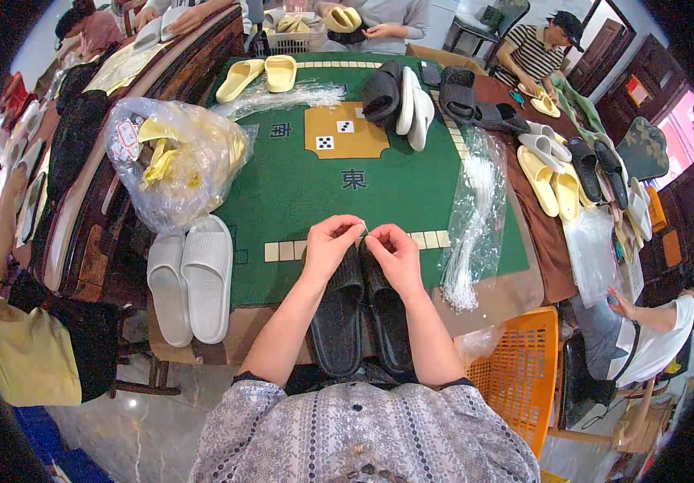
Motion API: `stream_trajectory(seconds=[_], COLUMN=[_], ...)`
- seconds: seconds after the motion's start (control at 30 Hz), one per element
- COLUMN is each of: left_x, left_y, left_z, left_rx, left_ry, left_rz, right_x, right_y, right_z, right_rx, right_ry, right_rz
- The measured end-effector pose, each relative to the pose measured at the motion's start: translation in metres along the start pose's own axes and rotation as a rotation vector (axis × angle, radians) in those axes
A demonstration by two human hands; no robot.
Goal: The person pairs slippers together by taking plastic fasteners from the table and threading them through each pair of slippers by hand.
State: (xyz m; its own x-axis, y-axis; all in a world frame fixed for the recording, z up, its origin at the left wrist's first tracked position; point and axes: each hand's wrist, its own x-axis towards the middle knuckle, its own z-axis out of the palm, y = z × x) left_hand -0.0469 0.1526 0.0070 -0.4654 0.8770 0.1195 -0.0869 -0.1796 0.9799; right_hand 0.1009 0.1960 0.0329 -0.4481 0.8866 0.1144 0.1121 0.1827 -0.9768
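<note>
Black slippers (337, 336): lying side by side at 6 o'clock, clock read from the middle of the green mat (282, 213) with 12 at its far edge; overlapping the near edge of the table, partly hidden by both hands and forearms.
Left hand (332, 251): reaching in from 6 o'clock, above the strap end of the pair; bent at the fingers, pinching with thumb and forefinger.
Right hand (396, 256): held just beside the left, at the same height; curled, pinching likewise with thumb and forefinger.
Between the fingertips: too small to make out; cannot tell whether gripping anything thin.
Grey slippers (207, 278): lying at 8 o'clock, next to each other, just below the bag.
Clear plastic bag (194, 191): bulging at 9 o'clock, with yellow material inside.
Yellow slippers (281, 74): set at 10 o'clock, beside a loose bundle of clear strips (302, 95).
White slippers (418, 117): standing on edge at 1 o'clock, against dark slippers (381, 92).
White ties (472, 217): bunched in clear film at 4 o'clock.
Orange basket (520, 374): placed at 5 o'clock, below the table's edge.
Person in a striped top (528, 52): working at 2 o'clock, with hands at a pale yellow slipper (546, 105).
</note>
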Motion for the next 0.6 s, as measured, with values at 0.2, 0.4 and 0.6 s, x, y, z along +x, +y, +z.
stream_trajectory(seconds=[0.2, 0.4, 0.6], left_x=[0.0000, -0.0015, -0.0005], left_y=[0.0000, 0.0060, 0.0051], left_z=[-0.0007, -0.0004, -0.0015], left_rx=[-0.005, 0.138, 0.168], left_ry=[0.006, -0.026, -0.008], left_rz=[0.010, 0.089, 0.088], right_x=[0.0014, 0.0014, 0.0014], right_y=[0.0059, 0.0060, 0.0029], right_z=[0.0006, -0.0003, -0.0004], right_rx=[0.003, 0.013, -0.031], right_ry=[-0.003, 0.004, 0.008], right_rz=[0.002, 0.004, 0.002])
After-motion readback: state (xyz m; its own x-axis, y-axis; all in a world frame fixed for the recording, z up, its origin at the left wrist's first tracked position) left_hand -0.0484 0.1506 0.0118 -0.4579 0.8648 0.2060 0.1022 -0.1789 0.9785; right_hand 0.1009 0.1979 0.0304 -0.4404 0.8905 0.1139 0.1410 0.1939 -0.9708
